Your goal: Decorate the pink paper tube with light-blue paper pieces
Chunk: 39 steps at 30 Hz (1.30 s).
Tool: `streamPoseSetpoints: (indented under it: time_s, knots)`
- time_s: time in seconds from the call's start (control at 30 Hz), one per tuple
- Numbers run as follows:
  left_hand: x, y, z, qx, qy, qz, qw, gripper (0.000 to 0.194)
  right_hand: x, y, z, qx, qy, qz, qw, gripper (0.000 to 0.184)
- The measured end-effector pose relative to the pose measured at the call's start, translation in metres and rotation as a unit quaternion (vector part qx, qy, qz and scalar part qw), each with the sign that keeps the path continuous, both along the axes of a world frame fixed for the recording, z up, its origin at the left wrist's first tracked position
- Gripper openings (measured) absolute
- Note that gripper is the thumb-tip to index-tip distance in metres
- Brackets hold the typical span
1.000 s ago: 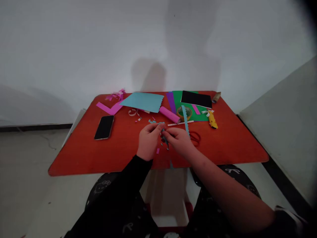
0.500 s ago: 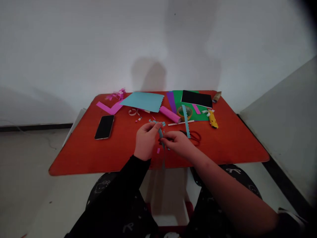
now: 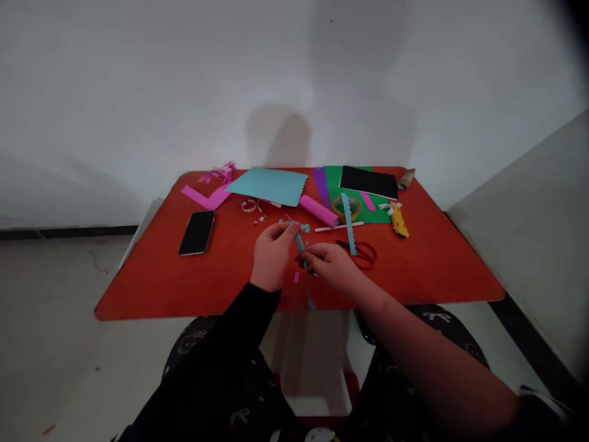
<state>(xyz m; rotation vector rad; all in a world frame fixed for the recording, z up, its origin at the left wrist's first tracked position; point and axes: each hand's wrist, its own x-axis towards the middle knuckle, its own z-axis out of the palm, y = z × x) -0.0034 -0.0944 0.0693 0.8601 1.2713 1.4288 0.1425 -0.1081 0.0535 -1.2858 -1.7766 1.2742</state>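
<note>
Two hands are meeting over a red tabletop (image 3: 151, 282), the left hand (image 3: 272, 258) and the right hand (image 3: 329, 264) almost touching. The right hand is clamping the lower end of a narrow blue paper strip (image 3: 300, 241), while the left hand's fingertips (image 3: 291, 226) are reaching its upper end, though whether they are gripping it I cannot tell. The strip is slanting between the hands, above the table. A small pink paper scrap (image 3: 296, 277) is lying just below them, and blue paper bits (image 3: 304, 228) are scattering just ahead. Beside the right hand, red-handled scissors (image 3: 363, 255) are resting under a long wavy blue strip (image 3: 350, 226). Farther out, a pink paper roll (image 3: 318, 210), a tape roll (image 3: 350, 207) and a yellow utility knife (image 3: 399, 221) are lying near a green sheet (image 3: 378, 215). A scalloped blue sheet (image 3: 267, 187) is lying at the far edge, and a black smartphone (image 3: 197, 232) is resting well left of the hands.
</note>
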Motion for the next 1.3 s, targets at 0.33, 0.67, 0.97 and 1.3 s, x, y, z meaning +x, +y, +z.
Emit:
streamPoseSetpoints:
  time_s: [0.33,0.67,0.97,1.3]
  knots:
    - [-0.007,0.006,-0.002,0.016,0.008,0.015,1.000,0.026,-0.003,-0.007,0.000,-0.092,0.048,0.008,0.995,0.026]
    - [-0.011,0.006,0.008,0.013,0.012,0.022,1.000,0.026,-0.001,-0.006,-0.003,-0.227,0.189,0.020,0.955,0.049]
    - [-0.012,0.006,0.007,0.011,-0.007,0.018,1.000,0.023,-0.003,-0.004,-0.002,-0.263,0.212,0.000,0.941,0.051]
    - [-0.013,0.006,0.008,0.011,-0.013,0.016,1.000,0.021,-0.006,-0.002,-0.005,-0.270,0.224,-0.015,0.936,0.045]
